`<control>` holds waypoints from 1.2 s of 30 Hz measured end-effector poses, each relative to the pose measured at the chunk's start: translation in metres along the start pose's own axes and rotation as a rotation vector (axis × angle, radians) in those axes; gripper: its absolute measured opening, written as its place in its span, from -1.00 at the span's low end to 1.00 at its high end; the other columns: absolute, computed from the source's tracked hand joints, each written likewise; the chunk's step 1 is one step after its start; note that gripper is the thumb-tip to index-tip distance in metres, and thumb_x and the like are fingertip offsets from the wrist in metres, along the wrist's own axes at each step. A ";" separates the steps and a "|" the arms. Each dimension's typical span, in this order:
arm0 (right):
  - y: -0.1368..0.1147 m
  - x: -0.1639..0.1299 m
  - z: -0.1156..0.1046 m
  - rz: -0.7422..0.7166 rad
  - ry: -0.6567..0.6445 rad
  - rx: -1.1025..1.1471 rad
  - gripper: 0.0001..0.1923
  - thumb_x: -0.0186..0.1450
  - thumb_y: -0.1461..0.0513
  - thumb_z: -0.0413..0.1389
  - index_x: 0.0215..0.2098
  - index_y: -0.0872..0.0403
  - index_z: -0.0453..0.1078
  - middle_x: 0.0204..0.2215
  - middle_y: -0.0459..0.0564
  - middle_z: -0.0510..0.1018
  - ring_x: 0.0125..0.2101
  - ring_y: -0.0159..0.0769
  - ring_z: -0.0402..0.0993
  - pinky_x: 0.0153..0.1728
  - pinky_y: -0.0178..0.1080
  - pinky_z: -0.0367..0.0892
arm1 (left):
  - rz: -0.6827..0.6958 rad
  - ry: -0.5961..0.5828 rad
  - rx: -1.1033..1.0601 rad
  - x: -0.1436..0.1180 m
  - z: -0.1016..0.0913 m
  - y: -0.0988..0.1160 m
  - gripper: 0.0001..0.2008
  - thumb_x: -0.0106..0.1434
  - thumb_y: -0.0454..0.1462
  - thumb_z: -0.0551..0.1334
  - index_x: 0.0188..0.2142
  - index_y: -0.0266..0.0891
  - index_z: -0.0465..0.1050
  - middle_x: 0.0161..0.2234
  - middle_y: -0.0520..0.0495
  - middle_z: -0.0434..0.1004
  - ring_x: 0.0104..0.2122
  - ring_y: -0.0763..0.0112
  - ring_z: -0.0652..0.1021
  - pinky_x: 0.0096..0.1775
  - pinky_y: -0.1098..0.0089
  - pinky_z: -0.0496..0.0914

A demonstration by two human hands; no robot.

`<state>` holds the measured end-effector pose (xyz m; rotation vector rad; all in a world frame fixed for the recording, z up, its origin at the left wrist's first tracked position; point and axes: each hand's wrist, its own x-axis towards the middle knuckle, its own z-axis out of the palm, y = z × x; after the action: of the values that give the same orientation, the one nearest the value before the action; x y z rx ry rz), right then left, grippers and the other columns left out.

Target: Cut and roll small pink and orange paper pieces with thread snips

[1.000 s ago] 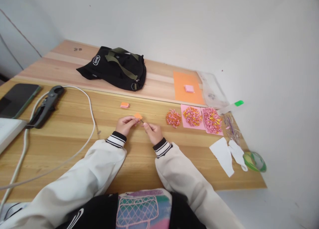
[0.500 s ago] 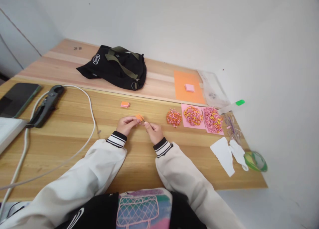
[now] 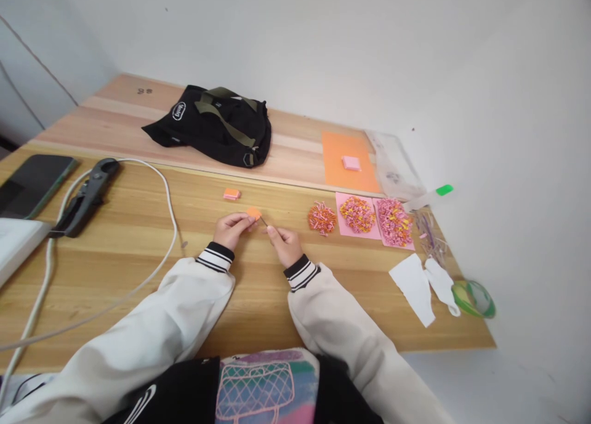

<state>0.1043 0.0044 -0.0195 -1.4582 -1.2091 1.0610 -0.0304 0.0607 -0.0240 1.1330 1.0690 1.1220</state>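
Observation:
Between the fingers of my left hand (image 3: 231,228) is a small orange paper piece (image 3: 253,213), pinched at its lower left side. My right hand (image 3: 286,245) grips a thin dark stick-like tool (image 3: 264,221), whose tip meets the paper's right edge. I cannot make out what kind of tool it is. Beyond my hands lies a little stack of orange and pink paper pieces (image 3: 231,194). To the right of my right hand is a heap of tiny orange and pink paper rolls (image 3: 322,218).
Two pink sheets bear more heaps, a pink-and-orange one (image 3: 357,215) and a pinker one (image 3: 394,222). Farther back are a black bag (image 3: 217,128) and an orange sheet (image 3: 335,165) under a pink pad (image 3: 351,163). White paper scraps (image 3: 413,288) and green tape (image 3: 473,299) lie right; a cable (image 3: 170,212) loops left.
My left hand has shifted slightly left with the orange paper, and more of the dark tool shows between my hands. My right hand stays nearly in place.

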 end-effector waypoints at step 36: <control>0.000 0.000 0.000 -0.018 -0.012 -0.022 -0.53 0.13 -0.03 -0.02 -0.45 0.20 0.49 -0.71 -0.13 0.29 -0.62 -0.43 0.21 -0.56 -0.36 0.12 | 0.010 0.048 -0.008 0.000 0.001 -0.002 -0.81 -0.14 -0.18 0.32 -0.65 -0.29 0.47 -0.69 0.03 0.41 -0.64 0.54 0.34 -0.51 0.46 0.27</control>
<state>0.1045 0.0046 -0.0198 -1.4572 -1.2434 1.0491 -0.0292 0.0608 -0.0258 1.1114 1.0961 1.1656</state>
